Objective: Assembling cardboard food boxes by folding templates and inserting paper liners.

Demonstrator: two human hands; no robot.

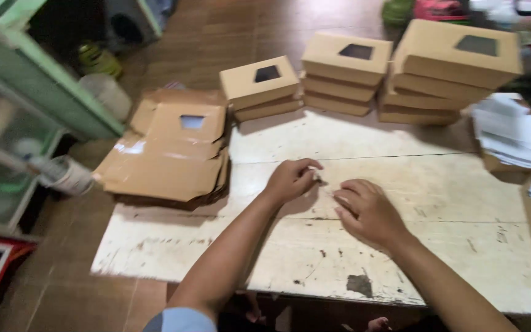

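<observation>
While left hand (290,180) pinches something tiny (unclear), right hand (367,212) rests curled beside, on table (401,258).

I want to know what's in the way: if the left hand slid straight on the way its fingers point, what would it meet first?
The left hand points right across the white table, toward the right hand. It would likely meet that hand's fingers first, though height is hard to judge.
</observation>
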